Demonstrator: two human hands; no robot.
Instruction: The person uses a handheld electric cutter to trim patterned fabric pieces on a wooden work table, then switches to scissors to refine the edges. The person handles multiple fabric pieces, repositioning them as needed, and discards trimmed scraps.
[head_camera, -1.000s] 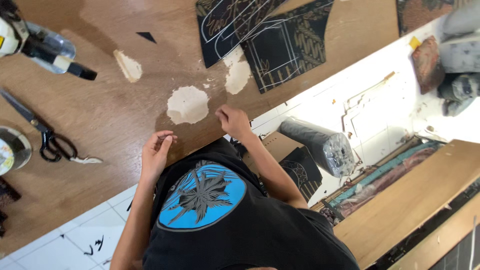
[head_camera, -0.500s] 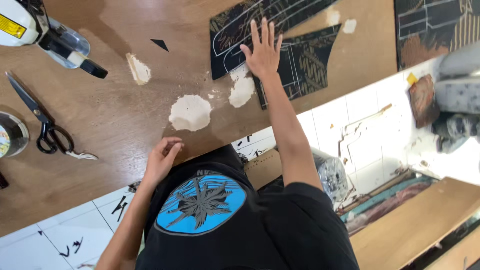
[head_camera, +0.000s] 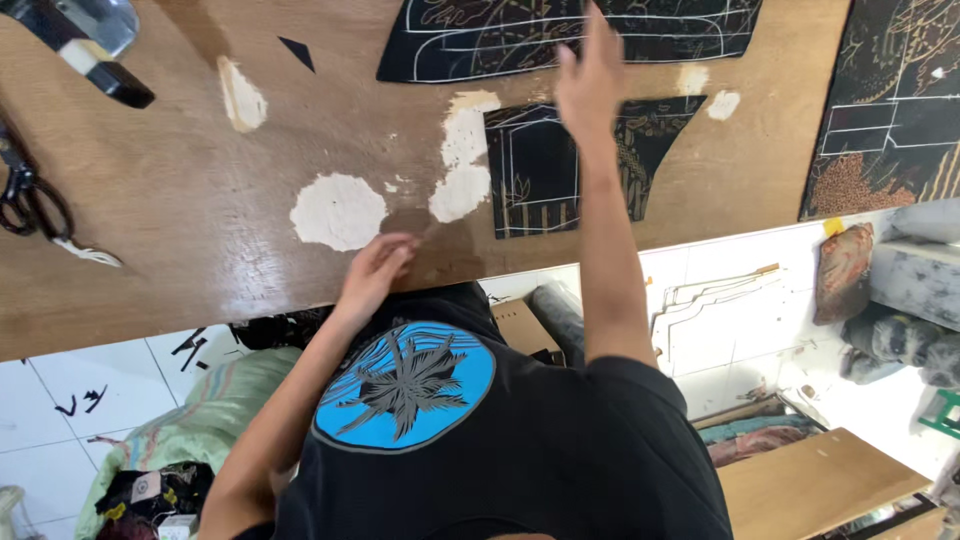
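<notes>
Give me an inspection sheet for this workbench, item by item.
Surface: brown wooden tabletop, white chipped patches.
Job's things: small black patterned fabric piece; long black patterned fabric piece above it.
Clutter: scissors at the left edge; black triangular scrap.
Hands: right hand spread open over the fabric pieces, contact unclear; left hand empty, resting at the table edge.
Cables: nothing seen.
Surroundings: white tiled floor, cardboard box, wooden board.

Glossy wood table (head_camera: 180, 250), chipped pale patches; matt black patterned cloth piece (head_camera: 540, 170).
</notes>
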